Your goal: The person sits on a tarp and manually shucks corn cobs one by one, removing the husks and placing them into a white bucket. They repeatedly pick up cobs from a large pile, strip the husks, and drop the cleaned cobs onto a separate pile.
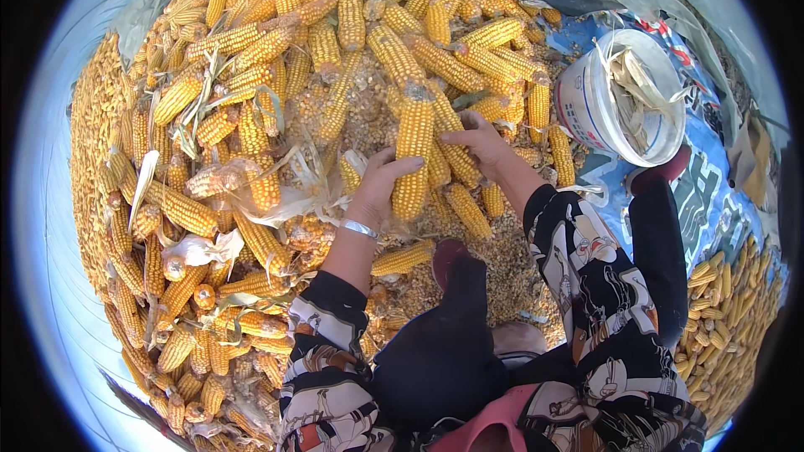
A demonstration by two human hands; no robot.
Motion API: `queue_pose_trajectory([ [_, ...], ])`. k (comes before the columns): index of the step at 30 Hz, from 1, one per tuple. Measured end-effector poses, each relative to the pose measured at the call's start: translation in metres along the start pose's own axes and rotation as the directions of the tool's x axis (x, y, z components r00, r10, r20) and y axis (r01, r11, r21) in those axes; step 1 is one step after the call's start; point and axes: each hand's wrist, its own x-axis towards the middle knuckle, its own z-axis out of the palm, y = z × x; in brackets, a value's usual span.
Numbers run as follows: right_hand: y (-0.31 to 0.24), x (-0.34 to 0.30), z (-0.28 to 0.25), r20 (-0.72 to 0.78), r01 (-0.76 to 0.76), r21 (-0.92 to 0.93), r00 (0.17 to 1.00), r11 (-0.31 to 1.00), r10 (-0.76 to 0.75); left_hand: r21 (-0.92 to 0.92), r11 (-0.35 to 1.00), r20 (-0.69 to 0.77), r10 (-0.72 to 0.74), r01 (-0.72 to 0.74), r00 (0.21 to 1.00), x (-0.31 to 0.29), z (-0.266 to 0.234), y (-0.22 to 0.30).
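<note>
My left hand (378,188), a silver bracelet at its wrist, is closed on a large yellow corn cob (413,151) that stands nearly lengthwise in front of me. Its thumb lies across the cob's lower half. Just to the right, my right hand (487,147) is closed with its thumb over a second corn cob (456,159), which slants down beside the first. The fingers under both cobs are mostly hidden. More husked cobs lie right below my hands, among them one loose cob (467,211). Loose kernels (368,109) cover the patch beyond my left hand.
A large heap of corn cobs (180,201) fills the left and far side, with dry husks (285,188) among them. At the right a white bucket (578,105) holds husks on a blue printed sheet (703,176). Another cob pile (729,318) lies at lower right.
</note>
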Motion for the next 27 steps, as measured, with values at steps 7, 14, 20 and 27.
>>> queue_pose_trajectory([
  [7,0.064,-0.114,-0.046,0.319,-0.248,0.595,0.946,0.765,0.058,-0.229,0.972,0.223,0.003,0.049,0.975,-0.07,0.02,-0.086],
  [14,0.106,-0.206,-0.071,0.35,-0.14,0.866,0.856,0.48,-0.381,0.162,0.982,0.271,-0.141,0.099,0.952,-0.116,0.057,-0.055],
  [20,0.116,-0.281,-0.092,0.226,-0.009,0.793,0.933,0.609,-0.28,0.858,0.513,0.179,-0.259,-0.022,0.949,-0.141,0.149,0.016],
  [27,0.156,-0.411,-0.116,-0.078,0.158,0.965,0.935,0.208,-0.345,0.929,0.369,0.244,-0.572,-0.021,0.783,-0.223,0.331,-0.067],
])
